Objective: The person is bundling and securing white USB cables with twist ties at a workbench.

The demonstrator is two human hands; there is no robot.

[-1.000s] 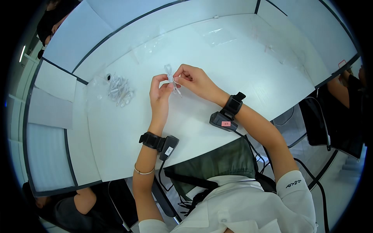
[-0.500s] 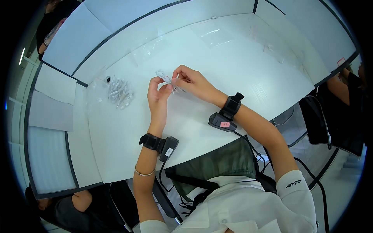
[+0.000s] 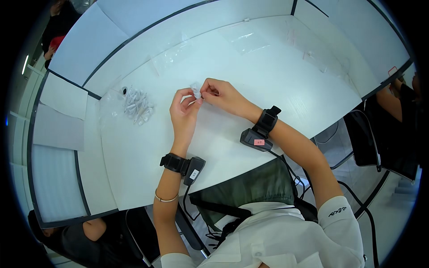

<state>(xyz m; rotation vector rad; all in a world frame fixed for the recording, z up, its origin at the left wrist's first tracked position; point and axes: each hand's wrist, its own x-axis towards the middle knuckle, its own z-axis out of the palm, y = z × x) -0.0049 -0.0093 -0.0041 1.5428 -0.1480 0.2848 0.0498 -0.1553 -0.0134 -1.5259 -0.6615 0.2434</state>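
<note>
My left hand pinches a small bundled white cable between thumb and fingers, above the white table. Close against its right side, my right hand has thumb and index finger pressed together at the bundle's edge; whatever lies between those fingertips is too small to make out. To the left on the table lies a pile of white cables, with a small dark round end at its upper left.
Clear plastic bags lie toward the back of the white table, more at the right. Low partition walls enclose it. Other people sit at the left and right edges. Black wrist devices with cables hang from both my wrists.
The bundle between my hands looks more compact and upright, and its loose strands no longer show below. My left hand has shifted slightly right, and my right fingers have closed together.
</note>
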